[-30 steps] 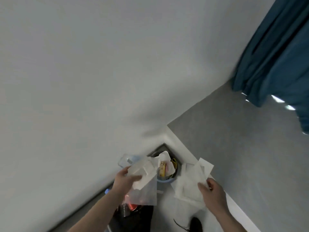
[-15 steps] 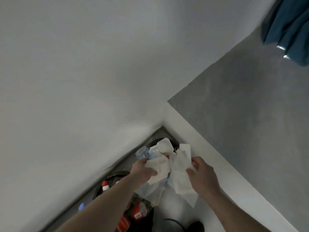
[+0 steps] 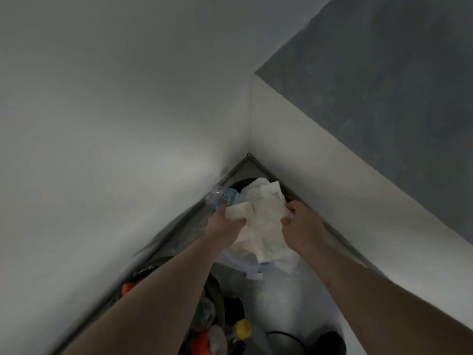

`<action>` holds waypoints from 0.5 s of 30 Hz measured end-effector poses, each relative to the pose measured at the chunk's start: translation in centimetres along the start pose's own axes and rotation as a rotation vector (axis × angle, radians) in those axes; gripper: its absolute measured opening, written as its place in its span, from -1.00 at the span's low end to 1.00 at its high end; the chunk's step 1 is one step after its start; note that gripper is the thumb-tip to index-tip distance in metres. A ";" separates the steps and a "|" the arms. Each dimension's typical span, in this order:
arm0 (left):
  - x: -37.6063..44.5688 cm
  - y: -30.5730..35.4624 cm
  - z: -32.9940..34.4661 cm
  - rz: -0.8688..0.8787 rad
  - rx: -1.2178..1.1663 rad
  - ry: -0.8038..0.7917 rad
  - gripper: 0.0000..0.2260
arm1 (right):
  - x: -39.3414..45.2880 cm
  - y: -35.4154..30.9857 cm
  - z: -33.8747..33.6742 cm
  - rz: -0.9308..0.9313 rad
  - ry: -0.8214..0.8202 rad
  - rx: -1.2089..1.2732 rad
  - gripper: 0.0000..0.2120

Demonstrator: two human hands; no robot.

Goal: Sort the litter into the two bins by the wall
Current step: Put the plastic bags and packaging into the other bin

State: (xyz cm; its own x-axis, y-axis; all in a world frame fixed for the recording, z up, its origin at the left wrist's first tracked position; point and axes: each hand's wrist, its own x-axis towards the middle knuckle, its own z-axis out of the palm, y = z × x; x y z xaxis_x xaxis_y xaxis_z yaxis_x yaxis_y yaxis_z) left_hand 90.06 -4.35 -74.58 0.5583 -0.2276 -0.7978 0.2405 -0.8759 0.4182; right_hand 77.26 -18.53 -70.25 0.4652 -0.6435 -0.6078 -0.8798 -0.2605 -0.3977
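Note:
Both hands hold a bunch of white paper sheets (image 3: 261, 216) over the corner of the room. My left hand (image 3: 225, 226) grips the left side of the paper and my right hand (image 3: 299, 224) pinches its right side. Behind the paper sits a dark bin (image 3: 243, 183) in the corner, mostly hidden, with white paper in it. A clear plastic bottle (image 3: 220, 197) with a blue label pokes out by my left hand. A second dark bin (image 3: 217, 298) lower down holds plastic bottles with red, green and yellow parts (image 3: 212, 329).
Two white walls (image 3: 128, 124) meet at the corner, with a dark skirting strip (image 3: 179, 226) along the floor. The right wall's upper part is grey (image 3: 384, 85). A dark round object (image 3: 330, 342) lies on the pale floor at the bottom edge.
The view has tilted down, so the blue curtain has left the frame. Both hands have come together and pushed the paper forward over the corner bin.

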 end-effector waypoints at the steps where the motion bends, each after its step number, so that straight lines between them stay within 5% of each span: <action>1: 0.4 -0.3 0.5 0.016 0.050 0.014 -0.42 | 0.5 0.5 0.9 0.000 -0.009 -0.017 -0.79; 4: 0.6 -0.5 2.2 0.070 0.238 0.044 -0.49 | 1.6 1.6 3.2 -0.001 0.001 -0.062 -0.85; 9: 1.2 0.1 4.0 0.024 0.542 0.103 -0.55 | 2.6 1.7 5.4 -0.037 -0.015 -0.175 -0.62; 15: 2.9 -0.4 5.2 0.057 0.895 0.042 -0.47 | 4.3 1.2 7.3 -0.053 -0.107 -0.384 -0.77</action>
State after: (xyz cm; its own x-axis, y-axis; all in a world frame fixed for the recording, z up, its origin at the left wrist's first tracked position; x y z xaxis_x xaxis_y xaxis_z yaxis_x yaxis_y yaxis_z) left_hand 87.42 -6.88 -79.31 0.5835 -0.2807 -0.7620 -0.4875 -0.8716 -0.0522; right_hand 78.88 -16.32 -78.35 0.5008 -0.5483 -0.6697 -0.8173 -0.5544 -0.1573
